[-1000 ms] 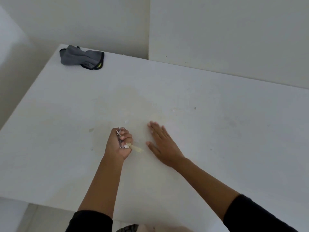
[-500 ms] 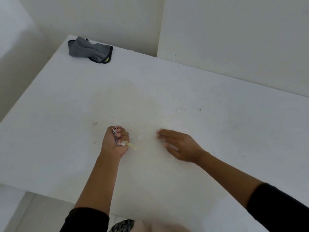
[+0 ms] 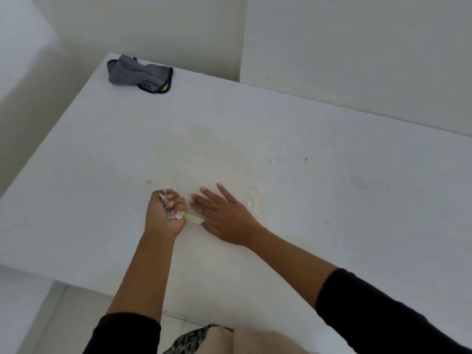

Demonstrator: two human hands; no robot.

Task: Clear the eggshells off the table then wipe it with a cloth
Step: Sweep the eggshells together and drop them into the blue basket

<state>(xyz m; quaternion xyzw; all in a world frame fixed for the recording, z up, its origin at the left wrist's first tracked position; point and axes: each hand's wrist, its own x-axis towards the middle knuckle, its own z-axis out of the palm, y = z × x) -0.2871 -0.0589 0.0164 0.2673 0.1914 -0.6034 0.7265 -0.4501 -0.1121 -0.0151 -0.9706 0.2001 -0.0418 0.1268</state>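
Left hand [image 3: 163, 215] fisted around eggshells [image 3: 164, 198]; right hand [image 3: 224, 215] flat, fingers spread on table [image 3: 332, 200].

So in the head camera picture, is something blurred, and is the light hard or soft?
Head view: the right hand has smeared fingertips, which suggests motion blur; the left hand gripping eggshells is sharper. The light is soft and even, with no glare on the table; shadows are faint. The grey cloth stays fairly clear. The wide lens makes the table edges splay.
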